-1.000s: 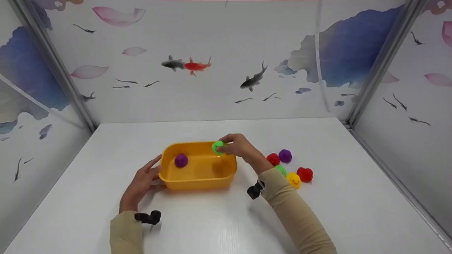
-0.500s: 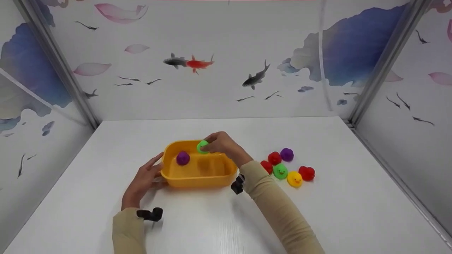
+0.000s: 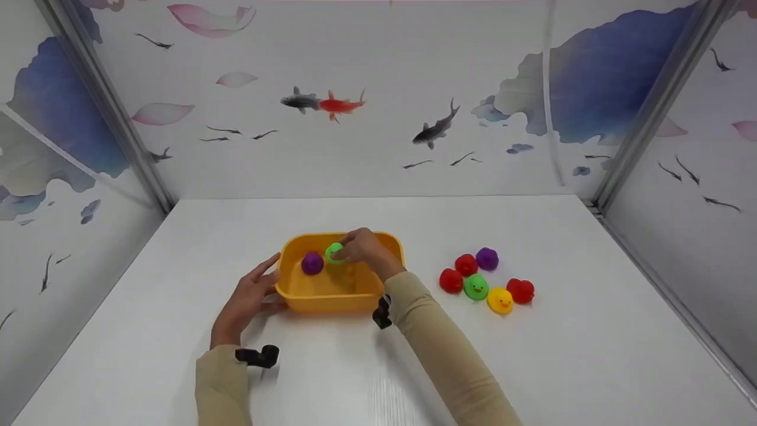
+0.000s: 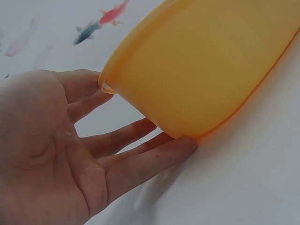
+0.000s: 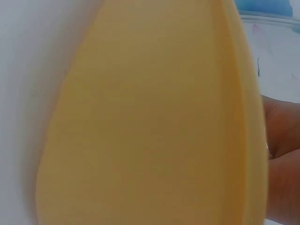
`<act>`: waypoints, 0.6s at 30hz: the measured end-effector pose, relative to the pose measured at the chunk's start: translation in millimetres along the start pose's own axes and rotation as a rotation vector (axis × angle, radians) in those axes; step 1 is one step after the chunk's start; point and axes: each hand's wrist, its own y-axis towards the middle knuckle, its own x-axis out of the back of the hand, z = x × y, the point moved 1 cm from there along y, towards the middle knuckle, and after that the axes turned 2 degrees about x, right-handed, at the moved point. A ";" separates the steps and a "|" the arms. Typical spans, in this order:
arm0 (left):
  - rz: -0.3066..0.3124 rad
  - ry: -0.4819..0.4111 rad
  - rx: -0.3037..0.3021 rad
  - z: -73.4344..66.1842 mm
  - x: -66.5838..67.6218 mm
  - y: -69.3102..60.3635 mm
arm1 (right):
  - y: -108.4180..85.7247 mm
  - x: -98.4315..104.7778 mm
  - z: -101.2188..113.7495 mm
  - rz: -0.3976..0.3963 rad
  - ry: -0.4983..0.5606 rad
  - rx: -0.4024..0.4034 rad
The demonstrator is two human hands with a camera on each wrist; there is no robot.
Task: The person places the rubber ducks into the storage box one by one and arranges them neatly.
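- Nearest: beige left sleeve (image 3: 222, 384) and right sleeve (image 3: 455, 361) over the white table (image 3: 331, 378). Black wrist camera at each cuff, left camera (image 3: 258, 357) and right camera (image 3: 382, 312).
- Left hand (image 3: 243, 299): digits extended and spread, fingertips against the end of the yellow tub (image 3: 331, 304). Left wrist view has some at the rim, others low on the outer wall by the table. Steadying contact only, not wrapped round it.
- Tub sits upright on the table, long side toward the person.
- Right of tub, well apart, front of a loose toy cluster: yellow duck (image 3: 500, 300), red toy (image 3: 521, 291) just beside it, then other green duck (image 3: 476, 287) and left red toy (image 3: 451, 280).
- Inside tub, left part: purple toy (image 3: 312, 264).
- Right hand (image 3: 364, 247): reaching in over the tub, pinching the green toy duck (image 3: 333, 253), just right of the purple one. Can't tell if duck touches the tub. Right wrist view is mostly tub wall; grip hidden there.
- Back of cluster: back red toy (image 3: 466, 264), back purple toy (image 3: 487, 258).
- Farthest: back wall (image 3: 378, 171), printed fish and petals.
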 end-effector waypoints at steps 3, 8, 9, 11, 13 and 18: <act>-0.003 0.009 0.010 -0.1 -0.8 1.8 | 0.1 -3.5 1.1 -0.028 -0.005 -0.032; -0.011 0.015 0.017 1.2 -0.1 1.0 | 2.0 -11.9 1.5 -0.055 -0.024 -0.046; -0.013 0.014 0.016 1.3 0.0 0.7 | 2.7 -13.6 1.6 -0.060 -0.030 -0.044; -0.013 0.016 0.012 0.9 0.2 -0.1 | 4.2 -16.6 1.6 -0.067 -0.041 -0.047; -0.009 0.016 0.011 0.3 0.2 -0.6 | 5.4 -18.6 1.2 -0.078 -0.051 -0.059; -0.007 0.017 0.014 -0.4 -0.6 -0.1 | 7.9 -19.1 -2.5 -0.094 -0.051 -0.073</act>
